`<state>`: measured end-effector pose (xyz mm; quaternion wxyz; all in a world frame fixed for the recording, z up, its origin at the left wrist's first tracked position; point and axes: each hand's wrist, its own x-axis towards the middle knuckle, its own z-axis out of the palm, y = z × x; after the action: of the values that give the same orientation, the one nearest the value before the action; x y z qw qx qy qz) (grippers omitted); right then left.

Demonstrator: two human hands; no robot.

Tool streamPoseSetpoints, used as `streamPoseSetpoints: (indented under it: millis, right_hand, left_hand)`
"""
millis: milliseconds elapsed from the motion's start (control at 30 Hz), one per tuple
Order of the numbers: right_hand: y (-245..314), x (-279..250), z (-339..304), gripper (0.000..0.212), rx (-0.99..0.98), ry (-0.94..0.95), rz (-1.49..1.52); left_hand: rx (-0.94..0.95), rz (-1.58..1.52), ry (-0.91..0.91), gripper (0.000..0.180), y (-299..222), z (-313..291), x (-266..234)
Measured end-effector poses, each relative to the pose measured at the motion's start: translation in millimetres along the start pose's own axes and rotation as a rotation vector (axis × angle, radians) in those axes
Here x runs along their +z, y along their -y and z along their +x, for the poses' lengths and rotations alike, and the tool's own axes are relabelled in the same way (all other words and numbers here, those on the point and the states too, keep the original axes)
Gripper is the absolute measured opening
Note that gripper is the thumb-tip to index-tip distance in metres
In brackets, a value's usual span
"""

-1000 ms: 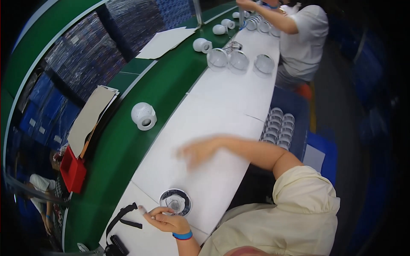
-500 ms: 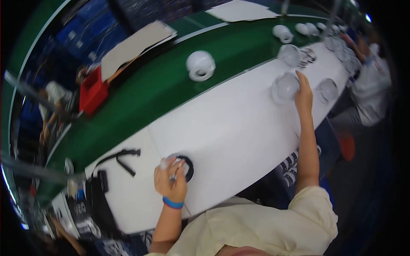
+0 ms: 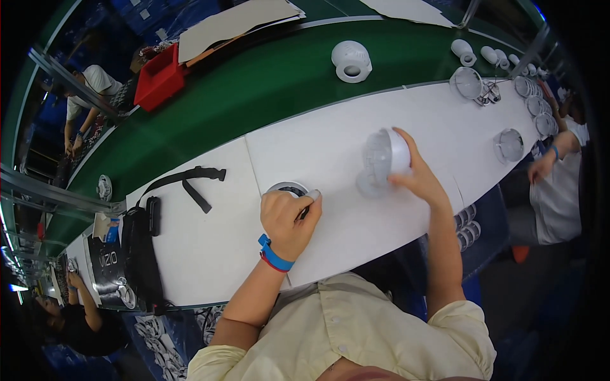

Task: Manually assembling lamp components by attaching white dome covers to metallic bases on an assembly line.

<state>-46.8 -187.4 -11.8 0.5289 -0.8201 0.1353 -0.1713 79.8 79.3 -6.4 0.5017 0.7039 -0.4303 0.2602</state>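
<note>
My right hand [image 3: 424, 176] grips a round white housing [image 3: 399, 155] by its side, thumb below and fingers above. The housing is tipped on its edge above the white work surface, its translucent face turned left and blurred by motion. My left hand [image 3: 286, 222], with a blue wristband [image 3: 274, 255], is closed over a round part [image 3: 287, 185] with a white rim and dark inside, lying on the surface. The fingers cover most of it; a bit of black shows between thumb and fingers. A white dome-shaped housing [image 3: 351, 61] stands on the green belt ahead.
A black strap [image 3: 198, 173] and black bag [image 3: 141, 254] lie at left. Clear-faced round housings [image 3: 510, 145] and white globes [image 3: 463, 52] are at right. A red bin [image 3: 159, 77] and cardboard sheets [image 3: 232, 28] sit beyond the belt. A co-worker [image 3: 559, 184] is at right.
My right hand has brought the white housing from the far right leftward and nearer, turning it on edge. The left hand has curled its fingers over the round part. The view has shifted.
</note>
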Motion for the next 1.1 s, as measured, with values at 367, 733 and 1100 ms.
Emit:
streamPoseSetpoints:
  millis: [367,733,1100]
  right_hand:
    - [35,113,-37,0.103,0.133,0.235,0.928]
    - [46,114,-38,0.108,0.203,0.23,0.765]
    - [50,110,-38,0.105,0.259,0.308,0.774]
  left_hand:
    - [-0.115,-0.002,0.119,0.013,4,7,-7]
    - [0.006,0.12,0.174,0.014,3,6,-14]
    - [0.009,0.129,0.195,0.022,-3,0,-23]
